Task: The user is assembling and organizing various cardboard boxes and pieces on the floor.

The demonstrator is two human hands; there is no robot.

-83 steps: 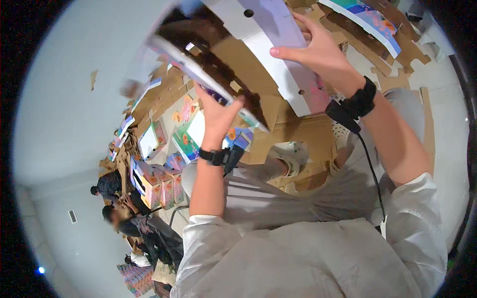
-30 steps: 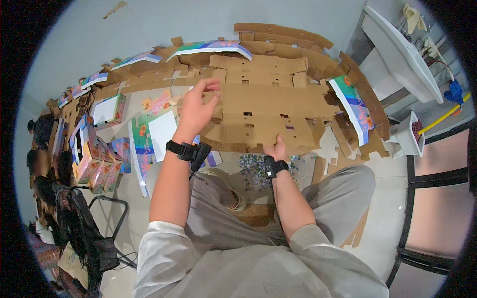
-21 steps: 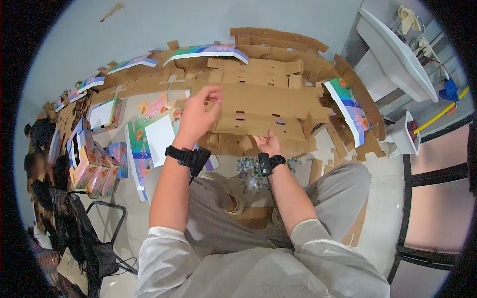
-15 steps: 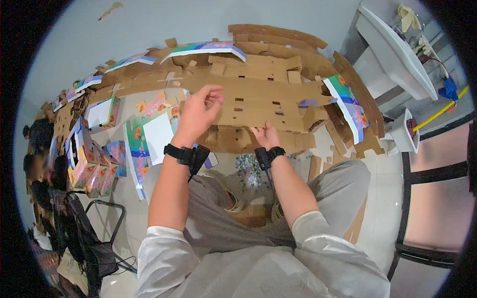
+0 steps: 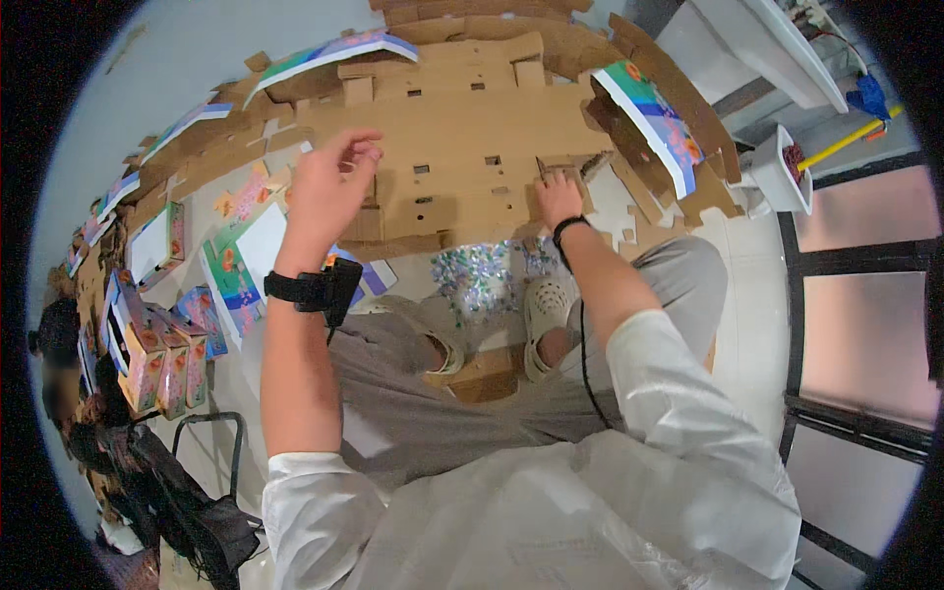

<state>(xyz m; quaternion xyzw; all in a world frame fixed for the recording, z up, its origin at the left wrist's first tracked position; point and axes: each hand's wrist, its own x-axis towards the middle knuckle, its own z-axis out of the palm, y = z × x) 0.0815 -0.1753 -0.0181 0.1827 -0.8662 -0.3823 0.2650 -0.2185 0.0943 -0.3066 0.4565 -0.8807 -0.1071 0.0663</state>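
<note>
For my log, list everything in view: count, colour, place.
cardboard sheets: several, brown, centre and far side
floral carton panels: several, green and blue, far side and right
floral cartons: several, orange and pink, left
shiny small pieces: many, multicoloured, near the clogs
sink: one, white, upper right
bin: one, white, below the sink
pole: one, yellow, at the bin
black-framed panels: several, pinkish grey, right
tubular frame: one, black, lower left
people: count unclear, dark clothing, far left
clogs: two, cream, lower middle
shirt: one, white, bottom
trousers: one pair, grey, lower middle
wrist straps: two, black, both wrists
left grip: one, bare, over cardboard
right grip: one, bare, at cardboard
</note>
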